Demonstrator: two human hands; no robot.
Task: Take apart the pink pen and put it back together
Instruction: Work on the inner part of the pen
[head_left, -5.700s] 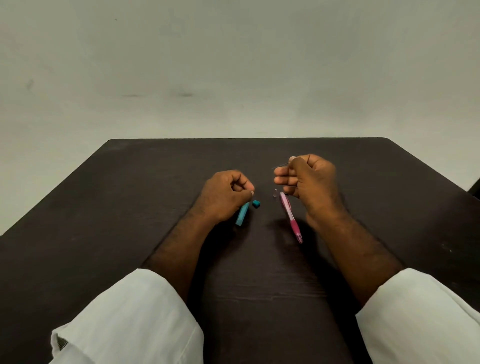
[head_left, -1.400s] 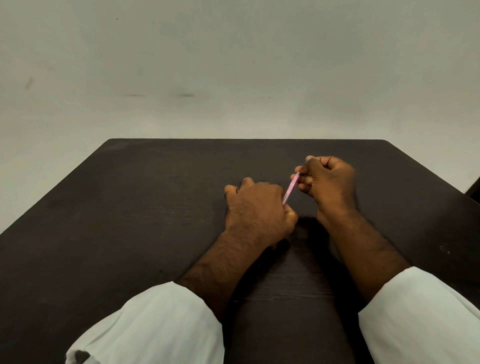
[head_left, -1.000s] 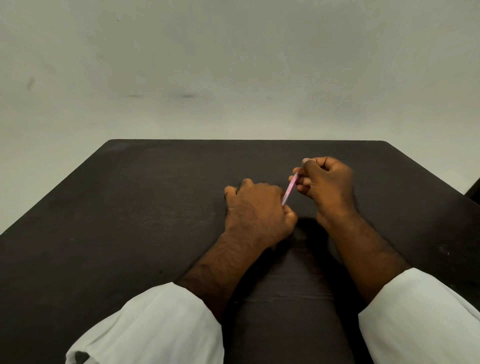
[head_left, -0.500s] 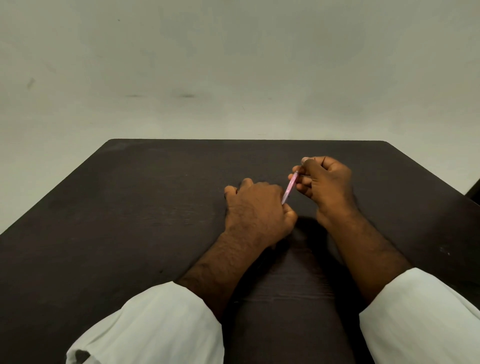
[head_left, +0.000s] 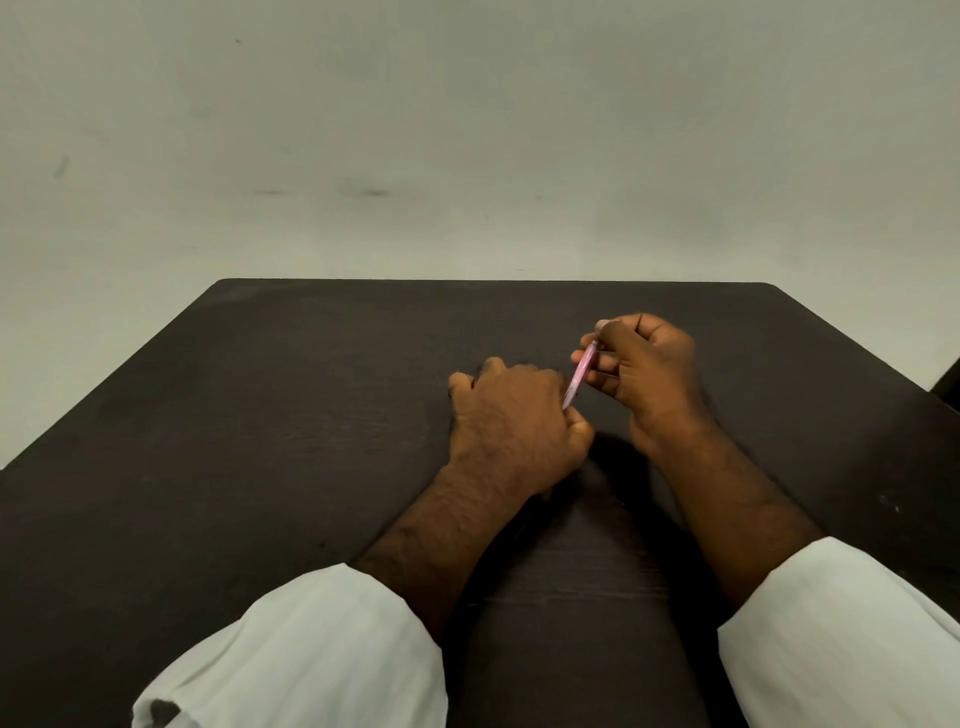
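Fingers (head_left: 605, 366) of the right hand (head_left: 649, 374) pinch the upper end of the pink pen (head_left: 581, 375), which slants down toward 7 o'clock over the dark table (head_left: 260, 415). Its lower end meets the left hand (head_left: 514, 426), knuckles up, fingers curled; whether these grip the pen cannot be determined.

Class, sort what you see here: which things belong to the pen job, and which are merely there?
Job: pink pen; right hand, gripping its upper end; left hand, at its lower end.
Merely there: dark table; white sleeves; pale wall.
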